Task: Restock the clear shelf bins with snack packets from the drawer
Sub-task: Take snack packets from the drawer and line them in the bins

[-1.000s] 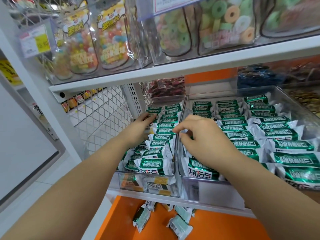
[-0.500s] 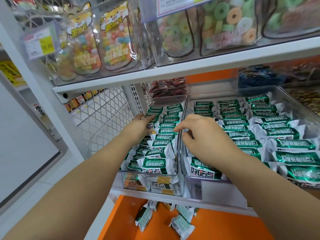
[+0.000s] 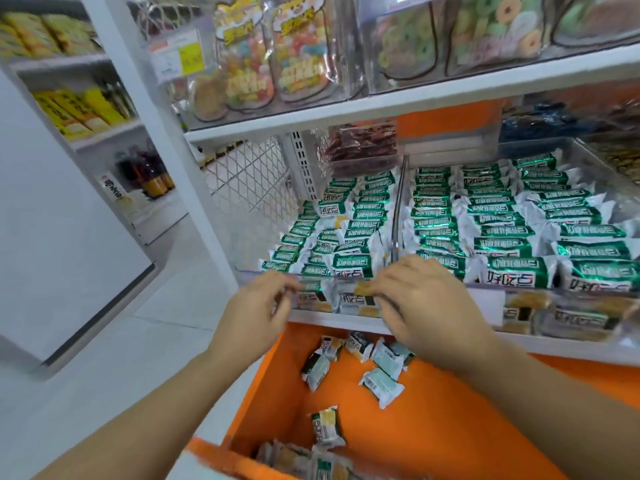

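Two clear shelf bins sit side by side on the middle shelf. The narrow left bin [image 3: 322, 276] and the wide right bin [image 3: 554, 289] both hold rows of green-and-white snack packets [image 3: 502, 244]. My left hand [image 3: 263, 306] and my right hand [image 3: 420, 306] hover in front of the left bin's front wall, fingers loosely curled, holding nothing. Below them the orange drawer [image 3: 450, 431] stands pulled out, with several loose packets [image 3: 381, 384] scattered on its floor and more at its near edge.
The white shelf board [image 3: 415, 103] above carries bins of candy bags [image 3: 301, 64] and ring sweets [image 3: 485, 36]. A wire mesh panel [image 3: 249, 181] and a white upright [image 3: 166, 150] close the left side. A bin of red packets [image 3: 360, 147] sits behind.
Both hands have drawn back out of the bins, from the packet rows down to the left bin's front. The view has tipped down, showing the open drawer.
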{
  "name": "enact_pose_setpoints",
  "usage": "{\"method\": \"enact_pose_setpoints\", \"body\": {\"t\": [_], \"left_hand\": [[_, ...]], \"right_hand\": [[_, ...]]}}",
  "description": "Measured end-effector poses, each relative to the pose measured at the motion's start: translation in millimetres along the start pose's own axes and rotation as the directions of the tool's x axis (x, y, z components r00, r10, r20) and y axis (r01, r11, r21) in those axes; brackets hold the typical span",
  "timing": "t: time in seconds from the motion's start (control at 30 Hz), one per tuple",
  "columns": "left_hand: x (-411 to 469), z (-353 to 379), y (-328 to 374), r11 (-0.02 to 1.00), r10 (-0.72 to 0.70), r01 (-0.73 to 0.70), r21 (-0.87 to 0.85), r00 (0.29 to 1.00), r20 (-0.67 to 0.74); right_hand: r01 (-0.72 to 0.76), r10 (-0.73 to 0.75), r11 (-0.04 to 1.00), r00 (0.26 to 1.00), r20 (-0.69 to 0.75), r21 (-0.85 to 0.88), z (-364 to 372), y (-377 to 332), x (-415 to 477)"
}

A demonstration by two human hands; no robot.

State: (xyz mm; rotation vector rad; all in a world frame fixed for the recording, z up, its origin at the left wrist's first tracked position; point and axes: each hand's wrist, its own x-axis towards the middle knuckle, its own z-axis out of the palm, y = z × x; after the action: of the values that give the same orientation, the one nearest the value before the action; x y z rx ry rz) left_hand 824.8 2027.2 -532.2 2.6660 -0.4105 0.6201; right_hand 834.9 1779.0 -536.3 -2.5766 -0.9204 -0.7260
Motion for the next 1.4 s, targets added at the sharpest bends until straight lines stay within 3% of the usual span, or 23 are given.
{"method": "enact_pose_setpoints", "body": {"t": [0.1,0.23,0.33,0.4,0.47,0.57,0.73,0.8,1.0,1.2,1.4], "left_hand": [[-27.9,19.0,-8.6,1.0,0.001,-0.002,0.003,0.974,0.224],[-46.2,51.2,-18.6,0.994,0.019,-0.069,0.087,0.877,0.48],[-46.5,77.0,-18.8,0.989,0.023,-0.104,0.107,0.814,0.581],[-43.0,95.7,-19.1,0.983,0.036,-0.14,0.114,0.772,0.634],[-38.4,115.5,-21.7,0.979,0.054,-0.174,0.111,0.736,0.675],[-33.3,149.8,-24.6,0.97,0.057,-0.209,0.124,0.69,0.721],[-30.8,215.6,-26.4,0.96,-0.014,-0.24,0.145,0.474,0.88],[-35.5,240.9,-25.7,0.954,-0.02,-0.263,0.148,0.432,0.901],[-41.7,290.8,-18.1,0.971,-0.053,-0.175,0.162,0.505,0.861],[-31.5,312.1,-13.5,0.974,-0.124,-0.119,0.191,0.422,0.898],[-53.6,315.2,-15.1,0.934,0.017,-0.33,0.138,0.427,0.904]], "right_hand": [[0.069,-0.07,0.996,0.997,-0.017,-0.063,18.7,-1.2,-33.4],[0.097,-0.098,0.995,0.994,-0.048,-0.021,43.2,-5.8,-75.0],[0.058,-0.058,0.998,0.997,0.041,0.012,67.4,-3.4,-102.9],[-0.045,0.041,0.999,0.986,0.161,0.02,85.5,2.3,-120.1],[-0.266,0.235,0.962,0.918,0.32,0.058,99.3,8.3,-131.5],[-0.532,0.427,0.844,0.741,0.518,0.066,110.0,14.8,-143.1],[-0.722,0.519,0.69,0.544,0.659,0.052,121.8,20.7,-162.8],[-0.753,0.532,0.657,0.493,0.688,0.033,126.4,29.2,-164.8],[-0.78,0.548,0.625,0.409,0.73,-0.031,142.5,51.4,-173.5],[-0.774,0.532,0.631,0.385,0.755,-0.049,153.5,59.9,-176.4],[-0.767,0.511,0.627,0.275,0.814,-0.135,159.8,67.3,-184.3]]}}
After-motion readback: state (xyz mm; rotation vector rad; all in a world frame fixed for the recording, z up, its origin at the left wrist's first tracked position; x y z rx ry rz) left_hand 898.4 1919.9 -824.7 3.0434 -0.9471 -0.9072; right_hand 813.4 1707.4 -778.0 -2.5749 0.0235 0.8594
